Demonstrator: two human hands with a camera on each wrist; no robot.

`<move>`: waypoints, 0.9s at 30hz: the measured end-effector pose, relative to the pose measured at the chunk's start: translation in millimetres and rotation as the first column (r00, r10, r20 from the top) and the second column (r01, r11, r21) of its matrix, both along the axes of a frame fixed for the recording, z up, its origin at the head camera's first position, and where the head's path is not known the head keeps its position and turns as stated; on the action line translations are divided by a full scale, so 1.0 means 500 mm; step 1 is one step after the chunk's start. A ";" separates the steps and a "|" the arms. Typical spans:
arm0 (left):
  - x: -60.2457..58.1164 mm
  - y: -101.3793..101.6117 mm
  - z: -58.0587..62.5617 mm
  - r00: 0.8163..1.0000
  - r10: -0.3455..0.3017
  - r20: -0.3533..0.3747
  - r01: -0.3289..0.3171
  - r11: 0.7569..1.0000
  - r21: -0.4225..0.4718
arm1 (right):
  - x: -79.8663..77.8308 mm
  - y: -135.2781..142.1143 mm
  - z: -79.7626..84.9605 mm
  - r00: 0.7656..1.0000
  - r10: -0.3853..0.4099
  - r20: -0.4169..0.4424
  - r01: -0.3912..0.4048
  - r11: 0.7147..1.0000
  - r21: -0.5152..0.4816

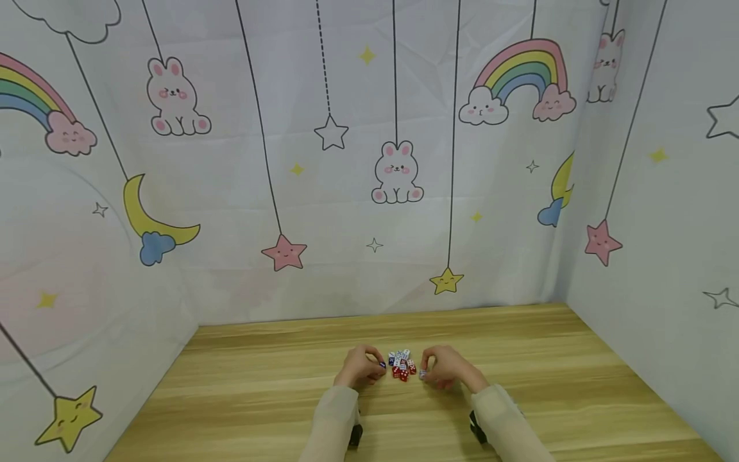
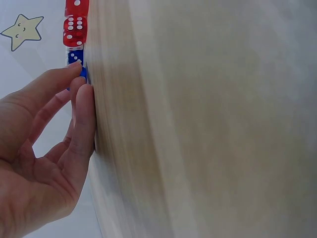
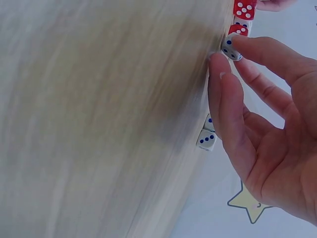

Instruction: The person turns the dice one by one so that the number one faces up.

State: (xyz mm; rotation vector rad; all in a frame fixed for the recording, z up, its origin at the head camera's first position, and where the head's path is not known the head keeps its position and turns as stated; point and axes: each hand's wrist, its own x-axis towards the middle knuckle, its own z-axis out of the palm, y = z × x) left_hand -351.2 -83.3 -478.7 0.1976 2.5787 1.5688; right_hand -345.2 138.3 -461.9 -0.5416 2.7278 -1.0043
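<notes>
My left hand (image 1: 362,367) pinches a blue die (image 2: 83,74) between thumb and fingertips, low over the wooden table at the left side of a small cluster of dice. On the cluster's other side, my right hand (image 1: 447,366) holds a white die (image 3: 231,47) with blue pips by its fingertips. Between the hands sit red dice (image 1: 403,376) with white pips, white dice (image 1: 402,355) and a dark blue die (image 1: 391,360), bunched together. In the right wrist view, a pair of white dice (image 3: 206,139) stands beyond the right hand's lower fingers, one partly hidden by them.
The wood-grain table (image 1: 260,385) carries the dice near its middle. A white cloth backdrop (image 1: 340,212) printed with bunnies, stars and rainbows rises behind it and on both sides. Dark bands (image 1: 355,436) circle the sleeved wrists.
</notes>
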 end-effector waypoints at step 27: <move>0.001 0.002 -0.002 1.000 0.018 0.008 -0.018 1.000 -0.015 | 0.010 0.003 0.008 0.999 0.034 0.034 -0.034 0.999 -0.001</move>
